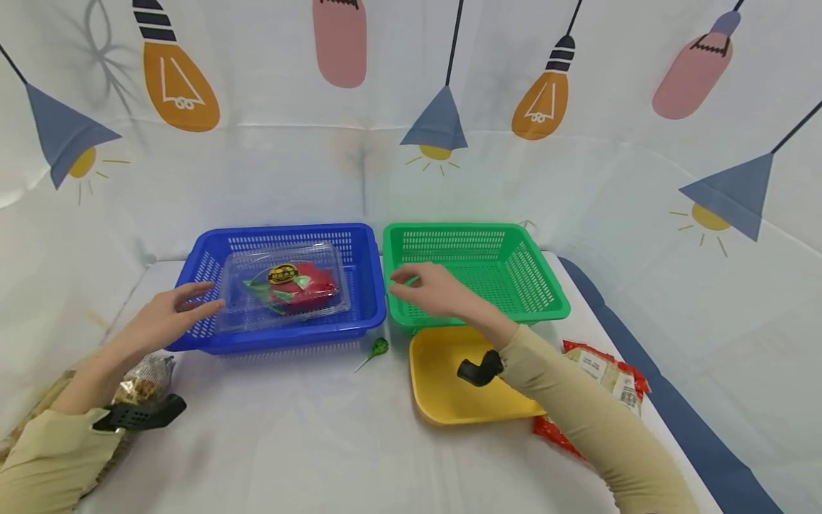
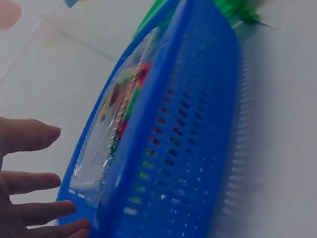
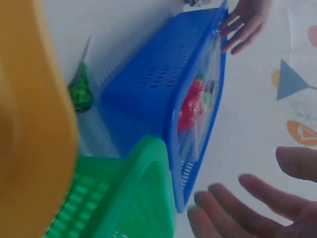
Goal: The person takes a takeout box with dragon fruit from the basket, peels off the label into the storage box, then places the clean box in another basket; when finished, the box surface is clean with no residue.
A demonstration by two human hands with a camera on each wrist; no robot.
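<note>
In the head view a clear plastic box (image 1: pixel 282 285) sits tilted in the blue basket (image 1: pixel 289 339). Inside the box lies a red fruit with green scales, perhaps a dragon fruit (image 1: pixel 315 285), under a dark round label. My left hand (image 1: pixel 170 314) hovers at the left rim of this basket, fingers spread and pointing at the box. Over the left part of the green basket (image 1: pixel 478 271) is my right hand (image 1: pixel 433 289), fingers relaxed and holding nothing. The left wrist view shows the left fingers (image 2: pixel 39 181) apart from the box.
A green-wrapped lollipop (image 1: pixel 379 347) lies on the white table before the baskets. The yellow tray (image 1: pixel 443 385) stands under my right forearm. Red-edged food packets (image 1: pixel 632 385) lie at the right, partly behind the sleeve. At the left, my arm partly covers a shiny bag (image 1: pixel 148 378).
</note>
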